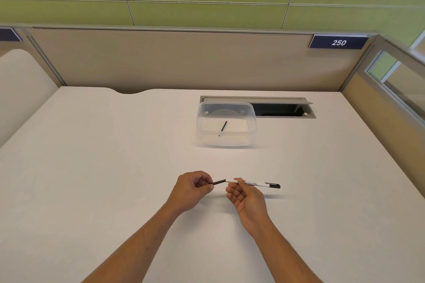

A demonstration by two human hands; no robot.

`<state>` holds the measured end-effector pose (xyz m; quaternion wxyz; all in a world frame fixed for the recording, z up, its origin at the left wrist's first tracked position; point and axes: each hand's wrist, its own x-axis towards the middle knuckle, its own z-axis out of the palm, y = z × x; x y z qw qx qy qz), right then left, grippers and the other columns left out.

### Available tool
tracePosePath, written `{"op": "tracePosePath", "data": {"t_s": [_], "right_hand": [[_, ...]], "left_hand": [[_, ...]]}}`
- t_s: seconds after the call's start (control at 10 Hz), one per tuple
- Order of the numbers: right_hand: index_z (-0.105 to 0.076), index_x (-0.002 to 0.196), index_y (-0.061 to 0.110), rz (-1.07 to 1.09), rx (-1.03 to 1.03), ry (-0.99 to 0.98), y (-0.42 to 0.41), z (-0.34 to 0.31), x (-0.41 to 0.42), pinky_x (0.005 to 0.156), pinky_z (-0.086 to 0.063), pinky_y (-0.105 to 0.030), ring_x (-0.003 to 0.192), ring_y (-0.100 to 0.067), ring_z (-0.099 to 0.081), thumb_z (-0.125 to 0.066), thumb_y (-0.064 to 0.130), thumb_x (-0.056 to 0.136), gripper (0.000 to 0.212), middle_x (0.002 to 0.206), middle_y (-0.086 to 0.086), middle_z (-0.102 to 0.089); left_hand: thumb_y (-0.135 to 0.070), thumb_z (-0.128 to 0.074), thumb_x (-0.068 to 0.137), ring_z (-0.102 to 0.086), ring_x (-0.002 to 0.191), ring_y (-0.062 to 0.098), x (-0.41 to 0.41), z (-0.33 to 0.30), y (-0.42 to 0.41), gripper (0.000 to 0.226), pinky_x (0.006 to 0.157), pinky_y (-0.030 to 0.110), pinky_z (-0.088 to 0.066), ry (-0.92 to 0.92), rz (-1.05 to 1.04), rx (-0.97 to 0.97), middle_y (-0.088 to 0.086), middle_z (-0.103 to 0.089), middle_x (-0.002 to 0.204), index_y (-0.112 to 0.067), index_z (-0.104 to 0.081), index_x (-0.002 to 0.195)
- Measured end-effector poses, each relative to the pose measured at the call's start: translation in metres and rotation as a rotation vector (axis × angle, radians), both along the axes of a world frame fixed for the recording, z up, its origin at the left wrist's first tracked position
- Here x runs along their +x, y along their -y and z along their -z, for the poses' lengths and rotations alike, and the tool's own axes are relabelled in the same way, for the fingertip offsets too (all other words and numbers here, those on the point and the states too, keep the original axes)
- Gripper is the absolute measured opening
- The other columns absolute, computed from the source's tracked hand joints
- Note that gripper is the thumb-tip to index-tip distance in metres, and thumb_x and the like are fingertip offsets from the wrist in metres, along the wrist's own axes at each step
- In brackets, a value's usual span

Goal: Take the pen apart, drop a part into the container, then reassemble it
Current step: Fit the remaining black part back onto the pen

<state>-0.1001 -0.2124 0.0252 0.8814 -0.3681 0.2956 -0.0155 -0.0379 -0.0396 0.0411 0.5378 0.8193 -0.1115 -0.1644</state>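
Just above the white desk, my right hand (246, 197) pinches a white pen barrel (250, 183) near its left end; the barrel's black clip end points right. My left hand (193, 188) is closed on a thin black pen part (218, 182), whose tip meets the open left end of the barrel. A clear plastic container (226, 142) stands farther back, right of centre. Inside it lies a short dark stick-like pen part (223, 126).
The white desk (92, 167) is enclosed by beige partition walls at the back and right. Behind the container is an open cable slot (280, 109) in the desk. A blue sign reading 250 (338, 42) is on the back partition.
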Motion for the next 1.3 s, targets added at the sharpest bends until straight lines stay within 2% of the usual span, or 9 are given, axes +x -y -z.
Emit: {"op": "tracePosePath", "data": {"t_s": [0.2,0.4,0.5,0.8,1.1,1.3], "right_hand": [[-0.063,0.100,-0.002,-0.012,-0.008,0.005,0.000,0.001,-0.002,0.057,-0.057,-0.029,0.066,-0.023,-0.070,-0.056,0.012,0.093,0.017,0.074,-0.015,-0.072],[-0.063,0.102,-0.004,-0.044,-0.063,0.011,0.000,0.003,-0.001,0.058,-0.057,-0.029,0.067,-0.023,-0.069,-0.057,0.013,0.093,0.020,0.074,-0.015,-0.072],[-0.063,0.102,-0.004,-0.045,-0.067,0.015,-0.001,0.003,-0.001,0.058,-0.058,-0.030,0.067,-0.024,-0.069,-0.057,0.013,0.093,0.020,0.075,-0.015,-0.072],[-0.065,0.097,-0.003,-0.105,-0.090,0.023,-0.007,0.002,-0.002,0.059,-0.057,-0.030,0.069,-0.025,-0.069,-0.057,0.014,0.093,0.019,0.075,-0.016,-0.070],[-0.065,0.098,-0.004,-0.124,-0.149,0.038,-0.002,0.000,-0.002,0.061,-0.057,-0.030,0.071,-0.026,-0.069,-0.058,0.015,0.093,0.021,0.076,-0.018,-0.069],[-0.066,0.093,-0.001,-0.126,-0.181,0.085,0.000,-0.005,0.000,0.061,-0.057,-0.029,0.072,-0.026,-0.070,-0.057,0.015,0.093,0.018,0.077,-0.017,-0.072]], "left_hand": [[-0.012,-0.072,0.078,-0.060,0.060,0.012,0.001,-0.001,-0.001,0.011,0.067,0.035,-0.053,-0.004,0.016,0.020,0.006,-0.071,0.071,-0.023,-0.071,0.074],[-0.011,-0.072,0.080,-0.062,0.058,0.008,0.003,-0.002,-0.001,0.012,0.061,0.017,-0.050,-0.020,0.020,0.009,-0.006,-0.070,0.063,-0.023,-0.075,0.079],[-0.011,-0.072,0.081,-0.063,0.058,0.008,0.004,-0.001,-0.001,0.010,0.062,0.016,-0.050,-0.019,0.025,0.005,-0.005,-0.070,0.063,-0.020,-0.075,0.082],[-0.010,-0.068,0.085,-0.066,0.061,0.011,0.002,-0.002,0.009,0.009,0.060,0.022,-0.054,-0.032,0.068,-0.019,0.003,-0.073,0.070,-0.014,-0.076,0.082],[-0.009,-0.064,0.089,-0.065,0.059,0.011,-0.001,-0.001,0.014,0.012,0.056,0.022,-0.052,-0.072,0.052,-0.019,-0.002,-0.073,0.066,-0.010,-0.073,0.081],[-0.015,-0.063,0.091,-0.065,0.058,0.011,-0.002,-0.006,0.021,0.015,0.053,0.023,-0.052,-0.071,0.018,-0.018,0.003,-0.074,0.069,-0.009,-0.071,0.081]]}}
